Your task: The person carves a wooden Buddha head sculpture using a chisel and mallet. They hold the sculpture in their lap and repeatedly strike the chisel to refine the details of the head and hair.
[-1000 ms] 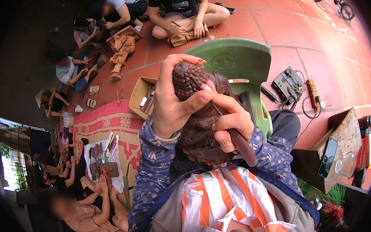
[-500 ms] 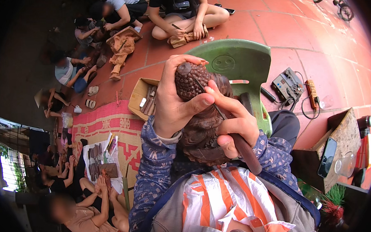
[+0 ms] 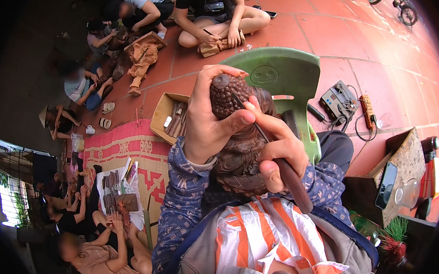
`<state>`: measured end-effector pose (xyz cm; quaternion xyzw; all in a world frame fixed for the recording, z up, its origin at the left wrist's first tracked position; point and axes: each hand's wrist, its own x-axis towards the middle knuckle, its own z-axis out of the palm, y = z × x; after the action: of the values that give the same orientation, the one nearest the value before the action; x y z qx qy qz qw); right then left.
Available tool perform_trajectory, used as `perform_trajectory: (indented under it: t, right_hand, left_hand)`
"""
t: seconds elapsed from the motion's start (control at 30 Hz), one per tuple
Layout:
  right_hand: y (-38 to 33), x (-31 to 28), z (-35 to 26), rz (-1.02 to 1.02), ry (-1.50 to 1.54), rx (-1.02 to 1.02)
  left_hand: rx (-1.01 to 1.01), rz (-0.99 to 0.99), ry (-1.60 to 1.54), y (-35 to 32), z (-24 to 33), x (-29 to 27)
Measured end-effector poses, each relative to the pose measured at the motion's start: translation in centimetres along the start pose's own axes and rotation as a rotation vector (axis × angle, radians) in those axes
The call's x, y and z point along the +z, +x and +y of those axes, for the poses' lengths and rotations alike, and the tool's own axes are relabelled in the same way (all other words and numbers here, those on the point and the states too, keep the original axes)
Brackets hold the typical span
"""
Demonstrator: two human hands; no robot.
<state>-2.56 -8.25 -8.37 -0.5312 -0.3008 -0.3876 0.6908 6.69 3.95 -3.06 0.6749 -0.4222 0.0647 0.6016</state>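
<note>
A dark brown wooden carving [image 3: 241,160], its head covered in small round knobs, stands upright in front of me. My left hand [image 3: 203,118] is wrapped round the knobbed head from the left, fingers over its far side and thumb across the front. In my right hand [image 3: 285,146] is a carving chisel [image 3: 295,188], gripped low on its thin metal shaft. The chisel's dark wooden handle slants down toward my lap, while its tip meets the knobs. My left thumb lies close to the shaft; I cannot tell if they touch.
Behind the carving is a green plastic chair [image 3: 295,63]. A cardboard box of tools [image 3: 161,115] sits left, near a patterned mat [image 3: 130,141]. To the right are a control unit [image 3: 339,101], a power strip [image 3: 367,110] and a wooden box [image 3: 405,169] bearing a phone [image 3: 386,185]. Several people sit around.
The carving's head has shifted slightly right. My right hand and the chisel have moved a little right and down, with the handle end lower. My left hand keeps its hold.
</note>
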Motion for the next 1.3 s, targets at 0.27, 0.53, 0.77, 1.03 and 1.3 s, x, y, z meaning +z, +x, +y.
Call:
perform_trajectory:
  t: [0.27, 0.53, 0.77, 1.03, 1.3]
  right_hand:
    - [0.7, 0.5, -1.4, -0.010, -0.130, 0.025]
    - [1.1, 0.3, -2.0, -0.060, -0.227, 0.021]
    - [0.9, -0.2, -1.6, -0.064, -0.207, 0.024]
    - [1.1, -0.7, -1.7, -0.101, -0.109, 0.019]
    - [-0.6, -3.0, -2.6, 0.106, -0.026, 0.033]
  left_hand:
    - [0.032, 0.034, 0.027, 0.1, -0.1, 0.3]
    - [0.009, 0.039, 0.041, 0.0, 0.2, 0.4]
    - [0.025, 0.043, 0.090, 0.0, 0.1, 0.5]
    - [0.030, 0.048, 0.048, -0.1, 0.2, 0.8]
    - [-0.070, 0.133, 0.089, 0.0, 1.7, 1.5]
